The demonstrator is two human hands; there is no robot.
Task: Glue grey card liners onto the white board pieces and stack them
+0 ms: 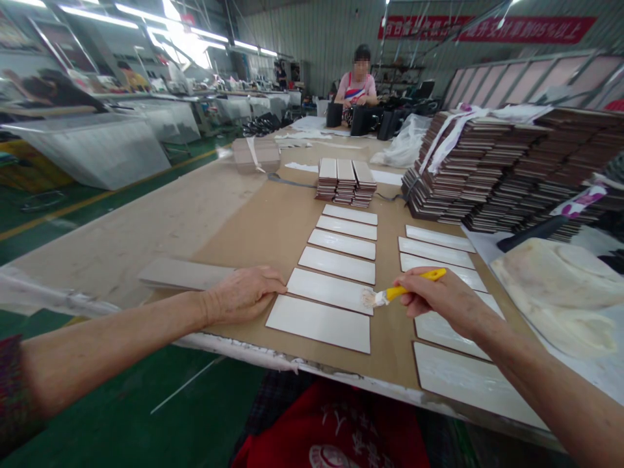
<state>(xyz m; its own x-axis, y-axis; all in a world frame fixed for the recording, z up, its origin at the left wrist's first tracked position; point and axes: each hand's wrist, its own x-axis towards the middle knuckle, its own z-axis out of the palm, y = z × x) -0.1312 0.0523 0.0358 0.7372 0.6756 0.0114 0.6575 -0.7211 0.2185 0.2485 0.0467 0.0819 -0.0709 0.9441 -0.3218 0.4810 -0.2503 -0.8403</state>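
My right hand (429, 296) is closed around the yellow handle of a paintbrush (397, 290). The whitish bristles touch the right end of a white rectangular panel (326, 289) with dark edges. At that panel's left end, the fingertips of my left hand (246, 292) rest on its edge; the fingers are extended, close together, and grip nothing that I can see. Nearest me lies another white panel (316, 323), and several more run away in a column. A second column (448, 325) lies to the right, partly behind my right forearm; some of its panels look wet and shiny.
Stacked white-topped panels (345, 182) stand farther back on the brown-covered table (234, 227). Tall piles of dark-edged boards (487, 169) rise at right, beside a crumpled cream cloth (556, 292). Grey board (185, 273) lies by my left arm. Across the table, a person (358, 88) works among black items.
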